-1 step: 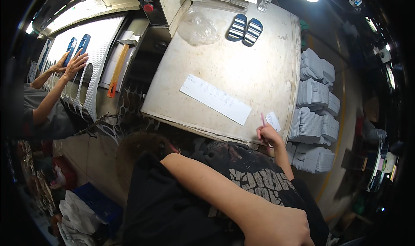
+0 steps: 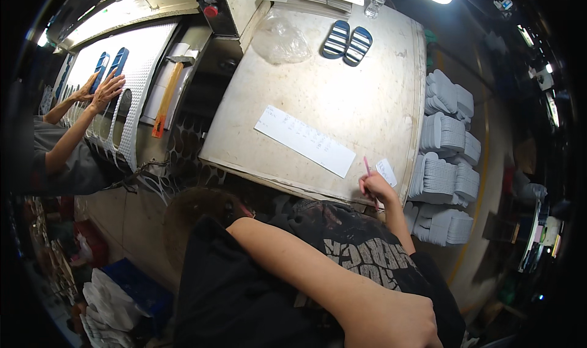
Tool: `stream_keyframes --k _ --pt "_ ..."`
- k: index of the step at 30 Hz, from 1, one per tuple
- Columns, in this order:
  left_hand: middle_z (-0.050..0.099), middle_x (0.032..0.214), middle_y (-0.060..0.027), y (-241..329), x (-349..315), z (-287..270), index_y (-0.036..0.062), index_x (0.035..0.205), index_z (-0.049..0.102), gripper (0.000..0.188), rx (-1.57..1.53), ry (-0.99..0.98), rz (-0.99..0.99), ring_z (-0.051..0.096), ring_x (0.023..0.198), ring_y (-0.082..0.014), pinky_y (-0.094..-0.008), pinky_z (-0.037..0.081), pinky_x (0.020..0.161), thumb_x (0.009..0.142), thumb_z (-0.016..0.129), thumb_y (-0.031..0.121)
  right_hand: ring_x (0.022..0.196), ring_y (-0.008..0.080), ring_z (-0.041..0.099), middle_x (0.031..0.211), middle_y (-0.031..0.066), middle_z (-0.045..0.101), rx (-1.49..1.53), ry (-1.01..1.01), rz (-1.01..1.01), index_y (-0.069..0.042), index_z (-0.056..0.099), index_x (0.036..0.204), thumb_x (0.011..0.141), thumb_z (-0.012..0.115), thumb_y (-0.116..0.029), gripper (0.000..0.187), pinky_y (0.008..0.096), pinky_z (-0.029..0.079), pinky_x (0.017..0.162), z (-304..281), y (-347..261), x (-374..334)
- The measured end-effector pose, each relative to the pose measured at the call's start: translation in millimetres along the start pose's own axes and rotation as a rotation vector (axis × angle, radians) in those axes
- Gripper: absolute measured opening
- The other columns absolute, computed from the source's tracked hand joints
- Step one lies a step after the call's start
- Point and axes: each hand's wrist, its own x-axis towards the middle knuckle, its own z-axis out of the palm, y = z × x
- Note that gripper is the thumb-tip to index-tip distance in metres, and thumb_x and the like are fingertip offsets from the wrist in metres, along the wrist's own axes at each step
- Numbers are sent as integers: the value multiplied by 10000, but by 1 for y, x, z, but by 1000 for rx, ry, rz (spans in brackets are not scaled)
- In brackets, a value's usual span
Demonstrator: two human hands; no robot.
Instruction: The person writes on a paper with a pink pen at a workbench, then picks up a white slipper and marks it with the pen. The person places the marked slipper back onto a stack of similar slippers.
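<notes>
My right hand (image 2: 380, 188) is at the table's near edge, fingers closed round a slim pink pen (image 2: 367, 164) that points up and away. Just right of the pen lies a small white paper slip (image 2: 386, 171) with handwriting. To the left, a long white strip (image 2: 306, 141) with handwritten marks lies slantwise on the table. My left forearm crosses my body toward the lower right. The back of my left hand (image 2: 394, 321) shows low in the picture, but its fingers are hidden.
A pair of blue-and-white striped slippers (image 2: 347, 43), a clear plastic bag (image 2: 281, 37) and a bottle (image 2: 375, 3) stand on the table (image 2: 238, 141). Stacks of grey soles (image 2: 441, 131) line its right. At left, a person's hands (image 2: 103, 93) press blue cutting dies (image 2: 116, 64) on a white sheet.
My right hand and the pink pen have shifted very slightly left, with the pen tilting a little more that way. My left arm has stayed put.
</notes>
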Motion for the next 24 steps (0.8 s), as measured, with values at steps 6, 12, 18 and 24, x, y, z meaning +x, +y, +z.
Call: stream_keyframes --k 6,12,18,24 --pt "603 908 -148 0 -4 -7 44 986 649 293 47 18 -16 631 791 -360 -452 495 661 874 672 313 345 140 419 495 75 539 -150 6 183 -31 611 634 812 467 -58 231 330 385 360 21 -63 56" --pt "608 901 -145 0 -2 -12 48 991 651 309 49 24 -24 636 783 -362 -455 498 654 869 675 331 321 124 382 526 111 596 -92 -57 186 -35 597 660 864 446 -83 259 342 405 362 15 -64 56" --pt "614 893 -142 -4 2 -12 52 996 652 325 34 32 -31 641 774 -364 -459 502 646 865 678 349 314 121 372 559 137 644 -88 -7 167 -31 607 663 863 436 -75 267 340 385 350 20 -64 52" --pt "620 886 -138 -6 5 -11 56 1001 653 342 29 28 -36 646 766 -366 -462 505 639 861 681 367 331 141 392 589 152 665 -59 -4 165 -7 627 670 873 460 -67 270 360 383 359 18 -61 55"
